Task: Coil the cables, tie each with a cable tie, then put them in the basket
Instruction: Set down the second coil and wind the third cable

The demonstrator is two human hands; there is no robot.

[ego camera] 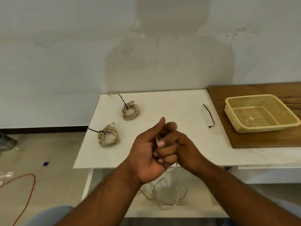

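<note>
we hold beige cable (168, 170) in both fists: left hand (146, 154), right hand (174, 144) curled tight round it. loose loops hang down under hands. black cable tie (209, 115) lies right, nearer right hand; basket (260, 111) past it.

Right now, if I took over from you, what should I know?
Left grip and right grip: both curled round the cable, with its loose loops hanging below the table edge.
Done: far coil and near coil are tied and lie on the table's left.
Spare tie lies beside the basket, which is empty.
Left: finish coiling, tie it, put all three in the basket.
</note>
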